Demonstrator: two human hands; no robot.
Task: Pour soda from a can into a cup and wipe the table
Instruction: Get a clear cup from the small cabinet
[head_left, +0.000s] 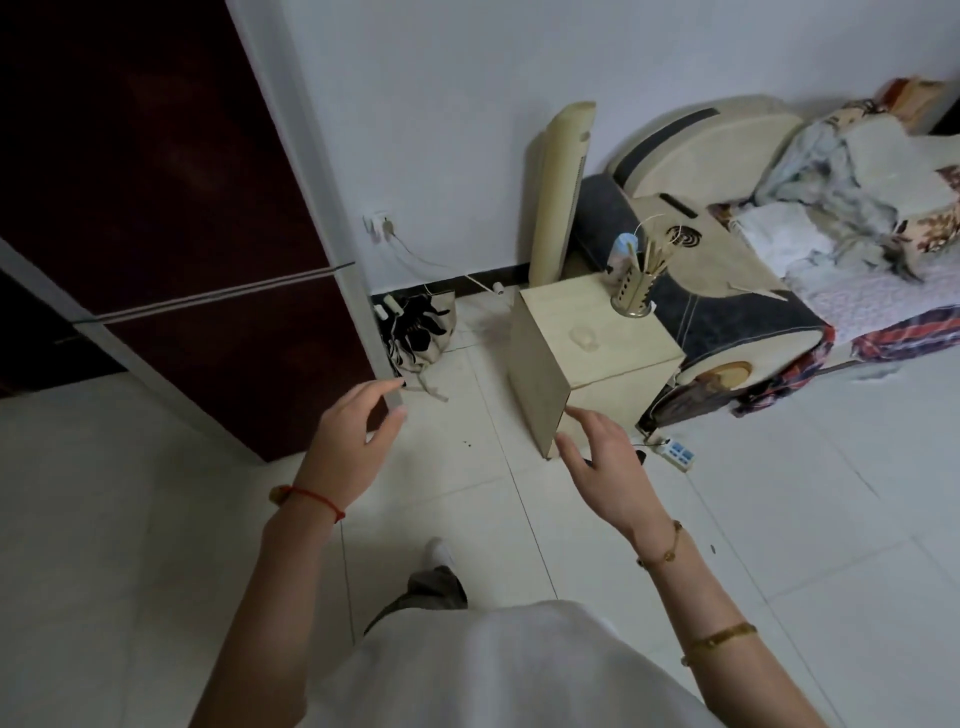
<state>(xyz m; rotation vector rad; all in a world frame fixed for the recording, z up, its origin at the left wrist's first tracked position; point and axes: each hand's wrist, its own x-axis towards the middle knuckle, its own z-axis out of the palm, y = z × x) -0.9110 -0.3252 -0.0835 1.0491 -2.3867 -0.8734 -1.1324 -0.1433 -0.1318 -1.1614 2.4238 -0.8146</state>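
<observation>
Fingers of the left hand (348, 441) curl loosely, thumb and forefinger apart, gripping nothing; a thin red string bracelet (317, 498) circles that wrist. Those of the right hand (605, 462) spread wide, palm down, likewise empty, with a gold bead bracelet (662, 553) at the wrist and a gold bangle (719, 640) further up the forearm. Both hands hover in the air above the pale tiled floor (779, 519), the right one just in front of the lower corner of a small light wooden cabinet (587, 364), which serves as the table. On the cabinet's top sits a small clear plastic cup (586, 340) (its contents cannot be made out), and at the far corner stands a perforated metal utensil holder (631, 293) with wooden sticks in it. No soda can is visible. Behind the cabinet a cream tower fan (558, 197) leans by the white wall, and to the right lies a cream and dark sofa (727, 291) heaped with patterned blankets. A white power strip (678, 453) lies on the floor near the cabinet's base. To the left stands a dark red door (156, 208), with a black-and-white patterned bag (421, 338) beside its frame. The person wears a white top, and one white shoe shows below.
</observation>
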